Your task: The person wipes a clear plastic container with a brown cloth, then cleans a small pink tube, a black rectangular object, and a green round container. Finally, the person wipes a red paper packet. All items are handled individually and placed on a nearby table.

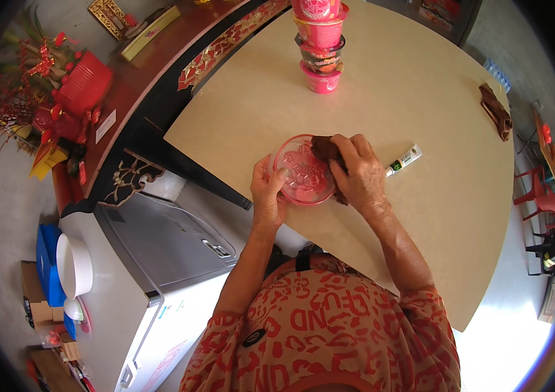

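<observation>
Over the near part of the beige table, my left hand [268,189] grips the left rim of a round, see-through container [302,173] with a pink-red edge and a red pattern. My thumb lies over its rim. On the opposite side, my right hand [361,171] is closed on a dark brown cloth [323,149], pressed against the container's upper right rim. More of the cloth shows below my fingers. A white tube [405,159] with a dark green end lies on the table just right of my right hand.
Pink and dark tubs stand in a stack [322,49] at the table's far side. Another brown cloth [496,112] lies by the right edge. To the left are a dark red cabinet [150,85] with a red flower pot [85,83] and a white chest appliance [117,261] bearing a white bowl [75,265].
</observation>
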A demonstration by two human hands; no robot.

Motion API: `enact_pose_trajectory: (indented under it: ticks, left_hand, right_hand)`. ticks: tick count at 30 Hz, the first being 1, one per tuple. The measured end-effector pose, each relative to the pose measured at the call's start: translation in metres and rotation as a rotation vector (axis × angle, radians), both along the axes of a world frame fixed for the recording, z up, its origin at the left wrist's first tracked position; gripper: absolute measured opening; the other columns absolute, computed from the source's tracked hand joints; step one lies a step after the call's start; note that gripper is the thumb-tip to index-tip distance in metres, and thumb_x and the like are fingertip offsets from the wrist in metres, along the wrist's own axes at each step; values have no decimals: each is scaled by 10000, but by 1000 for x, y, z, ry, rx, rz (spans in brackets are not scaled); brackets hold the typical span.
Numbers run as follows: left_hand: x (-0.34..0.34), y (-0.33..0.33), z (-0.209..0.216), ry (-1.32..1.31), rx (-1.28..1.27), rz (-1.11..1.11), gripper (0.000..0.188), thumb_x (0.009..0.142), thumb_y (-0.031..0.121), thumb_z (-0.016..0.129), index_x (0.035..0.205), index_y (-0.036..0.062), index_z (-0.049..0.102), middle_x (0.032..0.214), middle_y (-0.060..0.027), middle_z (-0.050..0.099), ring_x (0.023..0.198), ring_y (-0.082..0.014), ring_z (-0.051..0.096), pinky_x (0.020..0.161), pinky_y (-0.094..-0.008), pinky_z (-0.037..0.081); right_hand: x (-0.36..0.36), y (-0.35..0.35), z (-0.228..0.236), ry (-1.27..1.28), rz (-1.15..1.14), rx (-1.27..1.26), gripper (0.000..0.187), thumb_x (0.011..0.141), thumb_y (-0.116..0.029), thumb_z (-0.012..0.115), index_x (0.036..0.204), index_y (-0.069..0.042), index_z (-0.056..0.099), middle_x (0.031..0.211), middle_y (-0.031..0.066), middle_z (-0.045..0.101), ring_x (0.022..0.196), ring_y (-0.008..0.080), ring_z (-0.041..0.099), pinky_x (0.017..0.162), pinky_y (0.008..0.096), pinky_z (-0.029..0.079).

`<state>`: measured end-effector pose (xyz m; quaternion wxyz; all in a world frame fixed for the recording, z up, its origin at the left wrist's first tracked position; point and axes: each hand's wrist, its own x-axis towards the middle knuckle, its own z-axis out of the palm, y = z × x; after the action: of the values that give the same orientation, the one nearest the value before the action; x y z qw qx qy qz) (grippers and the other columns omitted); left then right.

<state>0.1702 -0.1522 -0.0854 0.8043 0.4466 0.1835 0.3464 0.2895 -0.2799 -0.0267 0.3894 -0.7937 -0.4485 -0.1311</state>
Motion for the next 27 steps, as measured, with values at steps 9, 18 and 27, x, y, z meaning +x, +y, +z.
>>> enact_pose_trajectory:
  ticks: [9, 18, 27]
  left_hand:
    - [-3, -4, -4, -65, -51, 22, 430, 867, 143, 559, 1244, 7, 403, 1183, -125, 521, 1060, -200, 549, 932, -370, 482]
    - [-7, 10, -12, 24, -58, -139, 520, 896, 325, 592, 1268, 15, 403, 1212, -129, 527, 1123, -211, 535, 929, -360, 482]
    - [-3, 11, -6, -34, -57, -179, 632, 871, 469, 604, 1285, 25, 428, 1240, -106, 520, 1157, -211, 511, 991, -359, 436]
  right_hand:
    - [-31, -17, -5, 43, 15, -86, 311, 694, -80, 682, 987, -102, 580, 865, 90, 531, 778, 284, 606, 607, 385, 521]
    - [-63, -9, 1, 205, 294, 29, 297, 707, -90, 685, 994, -95, 607, 879, 83, 556, 811, 271, 622, 670, 388, 521]
    - [-42, 29, -4, -59, -29, 139, 384, 679, -59, 671, 1055, -130, 641, 1011, 101, 537, 945, 321, 511, 790, 402, 482]
